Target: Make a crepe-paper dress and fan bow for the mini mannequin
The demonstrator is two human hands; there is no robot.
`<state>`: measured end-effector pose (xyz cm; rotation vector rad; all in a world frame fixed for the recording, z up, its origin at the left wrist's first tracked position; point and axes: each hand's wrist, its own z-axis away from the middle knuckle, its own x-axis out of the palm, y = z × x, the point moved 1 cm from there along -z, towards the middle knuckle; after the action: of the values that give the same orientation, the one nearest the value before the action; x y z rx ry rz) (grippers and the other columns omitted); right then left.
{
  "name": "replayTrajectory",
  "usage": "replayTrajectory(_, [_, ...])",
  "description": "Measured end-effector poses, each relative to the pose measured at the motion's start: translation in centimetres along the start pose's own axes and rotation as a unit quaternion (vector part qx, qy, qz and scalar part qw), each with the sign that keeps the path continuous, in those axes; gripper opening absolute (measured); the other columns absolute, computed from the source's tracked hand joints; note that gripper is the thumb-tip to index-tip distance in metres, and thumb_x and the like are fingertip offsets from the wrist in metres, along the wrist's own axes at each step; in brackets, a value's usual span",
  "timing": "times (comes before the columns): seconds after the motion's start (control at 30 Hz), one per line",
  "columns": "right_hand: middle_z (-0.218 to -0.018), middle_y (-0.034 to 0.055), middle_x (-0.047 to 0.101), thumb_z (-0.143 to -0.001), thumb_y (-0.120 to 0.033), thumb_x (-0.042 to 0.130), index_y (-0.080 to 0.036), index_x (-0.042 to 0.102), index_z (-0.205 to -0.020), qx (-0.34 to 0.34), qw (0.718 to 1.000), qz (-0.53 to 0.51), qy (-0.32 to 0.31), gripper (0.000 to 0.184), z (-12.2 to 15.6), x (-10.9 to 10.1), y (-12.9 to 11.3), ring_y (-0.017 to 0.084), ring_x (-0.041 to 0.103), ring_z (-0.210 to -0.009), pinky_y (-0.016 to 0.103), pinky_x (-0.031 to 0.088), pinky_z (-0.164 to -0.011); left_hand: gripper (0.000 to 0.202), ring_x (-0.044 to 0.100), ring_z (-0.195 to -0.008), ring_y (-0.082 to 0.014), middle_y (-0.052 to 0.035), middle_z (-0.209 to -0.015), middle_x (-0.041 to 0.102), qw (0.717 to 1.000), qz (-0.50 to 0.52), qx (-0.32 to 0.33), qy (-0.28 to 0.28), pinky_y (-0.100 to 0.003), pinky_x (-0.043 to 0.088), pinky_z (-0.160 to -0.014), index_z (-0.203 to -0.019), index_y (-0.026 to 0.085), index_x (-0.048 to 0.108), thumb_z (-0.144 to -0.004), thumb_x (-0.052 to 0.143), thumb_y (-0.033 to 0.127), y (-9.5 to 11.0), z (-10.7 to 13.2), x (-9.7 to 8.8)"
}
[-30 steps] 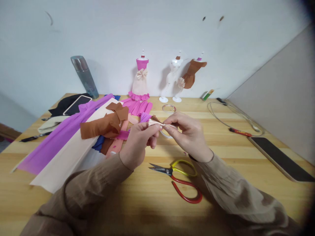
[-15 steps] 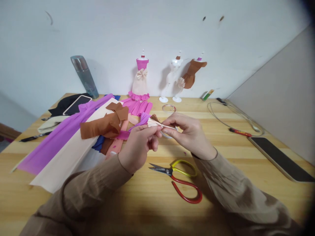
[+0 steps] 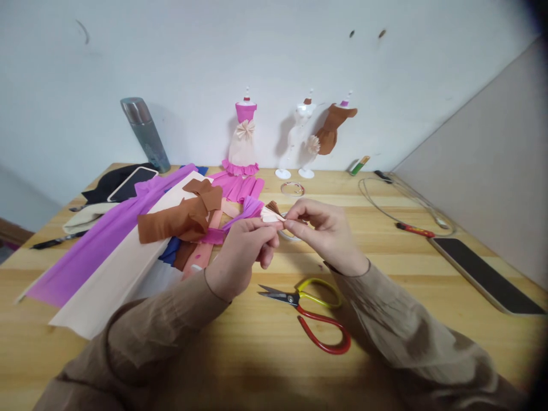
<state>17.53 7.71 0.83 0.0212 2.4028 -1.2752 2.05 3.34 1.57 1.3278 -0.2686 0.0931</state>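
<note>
Nudged toward three o'clock, the pale pleated strip (image 3: 271,215) flares, pinched by right fingers (image 3: 299,209); left fingers (image 3: 264,230) beneath, grip unclear.

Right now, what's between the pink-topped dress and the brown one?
In the head camera's view, a white mannequin stands between the pink-topped dress and the brown dress, with a cream flower at the brown one's edge.

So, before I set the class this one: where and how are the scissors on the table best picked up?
Probably by the red loop and yellow loop, coming from the right: the scissors lie flat, loops to the right, parted blades pointing left. The right hand is nearer those loops, though it is pinching the pleated cream piece.
</note>
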Motion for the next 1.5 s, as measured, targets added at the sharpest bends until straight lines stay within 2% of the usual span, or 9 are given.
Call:
replayTrajectory(0.2, [-0.062, -0.002, 0.061, -0.077, -0.025, 0.069, -0.017, 0.062, -0.069, 0.098, 0.982, -0.158, 0.016, 0.013, 0.2, 0.6, 1.0, 0.01, 0.051, -0.056, 0.025, 0.04, -0.055, 0.007, 0.039, -0.034, -0.0025, 0.0066, -0.047, 0.048, 0.997, -0.074, 0.026, 0.016, -0.018, 0.028, -0.04, -0.068, 0.011, 0.059, -0.07, 0.053, 0.009, 0.5, -0.3, 0.0])
replayTrajectory(0.27, [-0.063, -0.0024, 0.06, -0.076, -0.025, 0.07, -0.017, 0.063, -0.069, 0.106, 0.977, -0.186, 0.019, 0.013, 0.3, 0.8, 1.3, 0.009, 0.051, -0.056, 0.024, 0.04, -0.055, 0.004, 0.041, -0.035, -0.003, 0.007, -0.048, 0.049, 0.996, -0.077, 0.049, 0.001, -0.017, 0.029, -0.04, -0.07, 0.012, 0.058, -0.071, 0.059, 0.016, 0.4, -0.4, 0.0])
replayTrajectory(0.4, [-0.061, -0.0027, 0.06, -0.075, -0.025, 0.071, -0.017, 0.063, -0.069, 0.116, 0.969, -0.217, 0.022, 0.013, 0.5, 1.0, 1.2, 0.009, 0.05, -0.056, 0.024, 0.039, -0.056, 0.025, 0.047, -0.037, -0.0043, 0.004, -0.058, 0.057, 0.993, -0.061, 0.099, -0.026, -0.018, 0.031, -0.039, -0.075, 0.013, 0.057, -0.073, 0.068, 0.035, 0.1, -0.7, -0.2])
replayTrajectory(0.5, [-0.06, -0.0015, 0.06, -0.074, -0.026, 0.071, -0.017, 0.062, -0.068, 0.142, 0.959, -0.244, 0.007, 0.014, 0.6, 1.2, 0.8, 0.011, 0.051, -0.056, 0.025, 0.039, -0.057, 0.025, 0.049, -0.04, -0.0046, 0.0005, -0.066, 0.063, 0.992, -0.04, 0.12, -0.025, -0.019, 0.034, -0.04, -0.074, 0.013, 0.057, -0.072, 0.069, 0.035, -0.4, -1.1, -0.4])
replayTrajectory(0.67, [-0.051, -0.0021, 0.055, -0.068, -0.029, 0.071, -0.017, 0.057, -0.059, 0.211, 0.917, -0.339, -0.014, 0.02, 0.5, 1.9, 0.1, 0.01, 0.049, -0.05, 0.025, 0.036, -0.054, 0.019, 0.049, -0.044, -0.0053, 0.0034, -0.054, 0.059, 0.984, 0.003, 0.176, -0.029, -0.019, 0.038, -0.046, -0.07, 0.014, 0.057, -0.071, 0.07, 0.027, -0.8, -1.5, -0.6])
replayTrajectory(0.9, [-0.05, -0.0021, 0.056, -0.066, -0.03, 0.075, -0.017, 0.057, -0.059, 0.247, 0.873, -0.419, -0.034, 0.024, 0.5, 2.2, 0.2, 0.012, 0.054, -0.048, 0.026, 0.04, -0.054, 0.017, 0.051, -0.045, -0.0056, 0.0018, -0.061, 0.062, 0.984, -0.002, 0.145, -0.101, -0.019, 0.038, -0.046, -0.081, 0.014, 0.055, -0.076, 0.067, 0.025, -0.7, -1.8, -1.1])
replayTrajectory(1.03, [-0.058, 0.0005, 0.064, -0.068, -0.033, 0.078, -0.018, 0.058, -0.064, 0.238, 0.872, -0.426, -0.044, 0.025, 0.7, 2.3, 0.4, 0.018, 0.064, -0.055, 0.03, 0.045, -0.058, 0.021, 0.053, -0.049, -0.0062, 0.0028, -0.064, 0.06, 0.984, -0.005, 0.153, -0.086, -0.019, 0.041, -0.047, -0.081, 0.014, 0.053, -0.07, 0.071, 0.019, -0.8, -1.8, -0.9])
replayTrajectory(1.27, [-0.059, 0.0007, 0.068, -0.068, -0.033, 0.08, -0.017, 0.061, -0.067, 0.255, 0.87, -0.421, -0.041, 0.025, 0.9, 2.5, 0.0, 0.013, 0.064, -0.056, 0.024, 0.043, -0.056, 0.016, 0.054, -0.052, -0.0082, 0.0027, -0.056, 0.057, 0.98, -0.017, 0.166, -0.11, -0.022, 0.041, -0.051, -0.074, 0.015, 0.052, -0.076, 0.066, 0.022, -0.7, -2.0, -1.1])
replayTrajectory(1.5, [-0.064, 0.0038, 0.069, -0.076, -0.043, 0.071, -0.018, 0.063, -0.072, 0.191, 0.899, -0.386, -0.08, 0.027, 0.8, 2.2, 0.6, 0.02, 0.068, -0.065, 0.033, 0.049, -0.066, 0.02, 0.051, -0.051, -0.0084, 0.003, -0.055, 0.055, 0.98, -0.009, 0.164, -0.116, -0.024, 0.038, -0.054, -0.07, 0.016, 0.05, -0.077, 0.066, 0.024, -0.4, -1.8, -1.2])
